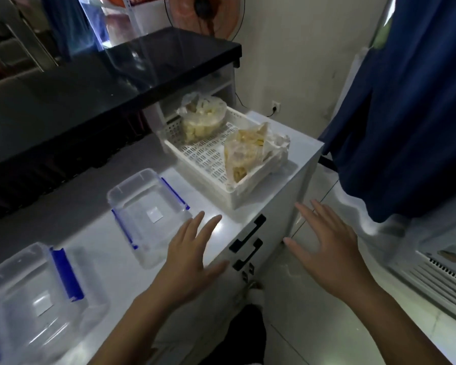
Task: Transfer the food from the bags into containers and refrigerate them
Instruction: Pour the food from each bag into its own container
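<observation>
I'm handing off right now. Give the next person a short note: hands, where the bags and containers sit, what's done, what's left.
Left hand: open, fingers spread above the white counter, holding nothing.
Right hand: open, out past the counter's edge over the floor, holding nothing.
Both food bags are in the white basket: the far bag at its back, the near bag at its front right.
Near container and far container sit on the counter, lids clipped on, nothing visible inside.
Done: nothing transferred yet.
Left: open the containers, empty both bags into them, close them, refrigerate.
</observation>
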The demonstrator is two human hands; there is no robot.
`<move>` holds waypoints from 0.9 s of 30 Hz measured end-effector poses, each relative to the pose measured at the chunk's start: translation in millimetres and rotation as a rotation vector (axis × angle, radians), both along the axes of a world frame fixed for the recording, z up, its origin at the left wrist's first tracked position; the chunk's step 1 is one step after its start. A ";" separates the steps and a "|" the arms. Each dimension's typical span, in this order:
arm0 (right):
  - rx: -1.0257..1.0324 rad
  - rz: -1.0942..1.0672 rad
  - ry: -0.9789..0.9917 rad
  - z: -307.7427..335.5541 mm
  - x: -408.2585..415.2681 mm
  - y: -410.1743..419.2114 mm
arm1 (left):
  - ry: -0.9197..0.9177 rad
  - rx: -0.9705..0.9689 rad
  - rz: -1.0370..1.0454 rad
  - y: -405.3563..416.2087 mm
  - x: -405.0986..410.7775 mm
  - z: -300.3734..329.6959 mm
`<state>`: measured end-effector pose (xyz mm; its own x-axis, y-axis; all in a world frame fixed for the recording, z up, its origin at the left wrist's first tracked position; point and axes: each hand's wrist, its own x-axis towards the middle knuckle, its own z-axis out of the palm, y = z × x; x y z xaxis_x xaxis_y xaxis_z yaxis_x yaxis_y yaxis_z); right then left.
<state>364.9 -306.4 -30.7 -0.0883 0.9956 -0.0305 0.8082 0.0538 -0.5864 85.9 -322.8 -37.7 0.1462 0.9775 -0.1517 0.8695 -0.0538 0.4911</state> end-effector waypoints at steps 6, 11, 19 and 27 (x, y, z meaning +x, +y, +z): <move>0.140 -0.003 0.038 18.3 -1.4 125.2 | -0.221 0.122 0.047 100.3 35.4 6.3; 0.183 0.047 0.008 15.2 -4.6 214.4 | -0.307 0.220 0.105 165.2 32.9 4.0; 0.107 0.078 0.335 47.4 3.8 278.5 | -0.546 -0.117 0.292 215.4 34.0 19.9; -0.213 0.349 0.772 111.8 -22.9 356.2 | -0.648 -0.251 0.622 197.6 37.3 52.0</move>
<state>342.0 49.8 81.2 -0.4603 0.8876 -0.0186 0.1390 0.0514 -0.9890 123.3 -125.3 14.4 -0.2630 0.8580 -0.4412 0.2581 0.5031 0.8248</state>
